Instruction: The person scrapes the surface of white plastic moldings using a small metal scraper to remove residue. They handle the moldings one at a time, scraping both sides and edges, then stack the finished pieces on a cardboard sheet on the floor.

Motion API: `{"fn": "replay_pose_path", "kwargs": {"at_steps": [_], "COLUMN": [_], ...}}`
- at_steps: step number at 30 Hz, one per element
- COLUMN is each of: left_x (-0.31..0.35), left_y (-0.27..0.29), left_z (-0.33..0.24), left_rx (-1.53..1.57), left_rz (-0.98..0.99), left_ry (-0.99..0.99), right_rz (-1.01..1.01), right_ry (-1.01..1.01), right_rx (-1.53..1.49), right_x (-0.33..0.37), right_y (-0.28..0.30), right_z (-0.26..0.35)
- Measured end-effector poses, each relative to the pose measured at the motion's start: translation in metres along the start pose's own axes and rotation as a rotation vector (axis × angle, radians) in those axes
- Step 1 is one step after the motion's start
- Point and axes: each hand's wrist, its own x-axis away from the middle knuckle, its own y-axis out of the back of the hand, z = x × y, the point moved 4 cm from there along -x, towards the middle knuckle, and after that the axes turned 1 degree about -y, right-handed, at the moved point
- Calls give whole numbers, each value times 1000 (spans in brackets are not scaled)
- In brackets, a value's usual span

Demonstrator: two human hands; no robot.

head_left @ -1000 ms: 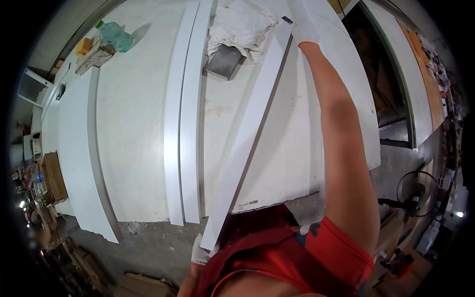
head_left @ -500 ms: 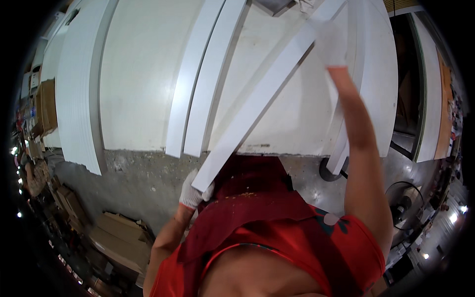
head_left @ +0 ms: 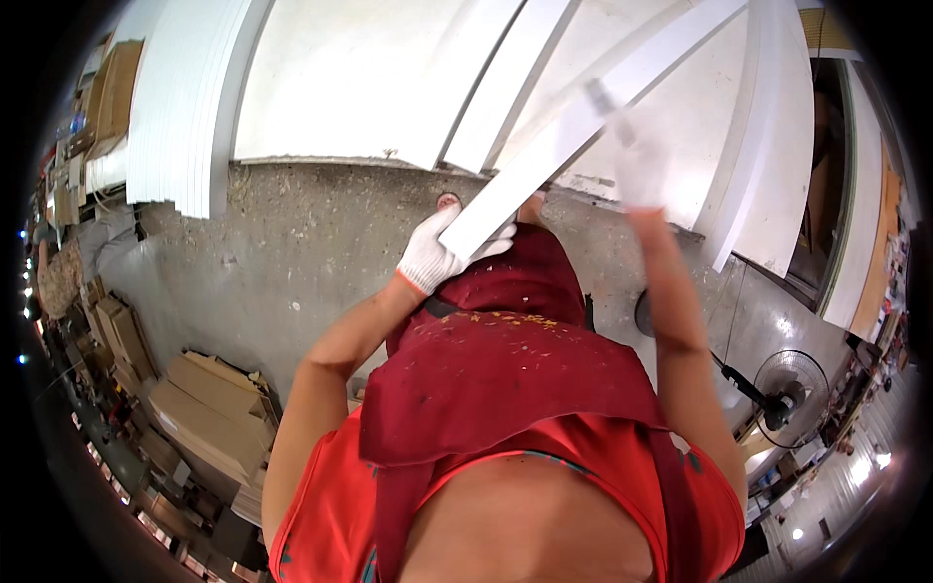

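Observation:
My left hand [head_left: 437, 251], in a white knit glove, grips the near end of a long white strip [head_left: 554, 158] from below. The strip slants up and to the right over the white tabletop [head_left: 340, 87], its near end sticking out past the table edge. My right hand [head_left: 641, 175], also gloved, is smeared by motion at the strip's right side. A blurred grey, narrow thing [head_left: 601, 99] juts from it toward the strip; its kind cannot be made out. Two more white strips [head_left: 520, 87] lie on the table left of the held one.
Several white strips [head_left: 185, 117] stand stacked at the table's left. Another white strip [head_left: 743, 185] overhangs the edge at right. A fan [head_left: 789, 398] stands at lower right. Flattened cardboard boxes [head_left: 214, 413] lie on the floor at left, and a red apron [head_left: 505, 369] covers my front.
The view has shifted back from the table. My left hand still holds the strip's end. My right hand has come down along the strip, nearer to me, with the grey thing now showing.

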Motion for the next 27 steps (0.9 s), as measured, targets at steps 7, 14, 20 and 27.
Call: {"fn": "replay_pose_path", "kwargs": {"at_steps": [7, 14, 20, 27], "left_x": [4, 1, 4, -2], "left_y": [-16, 8, -15, 1], "left_z": [13, 8, 15, 12], "left_rx": [74, 351, 104, -9], "left_rz": [184, 263, 206, 48], "left_ry": [21, 62, 62, 0], "right_rz": [-1, 108, 14, 198], "right_ry": [345, 314, 63, 276], "right_rx": [133, -351, -78, -541], "right_x": [58, 114, 79, 120], "right_y": [-27, -20, -30, -30], "right_z": [66, 139, 69, 146]}}
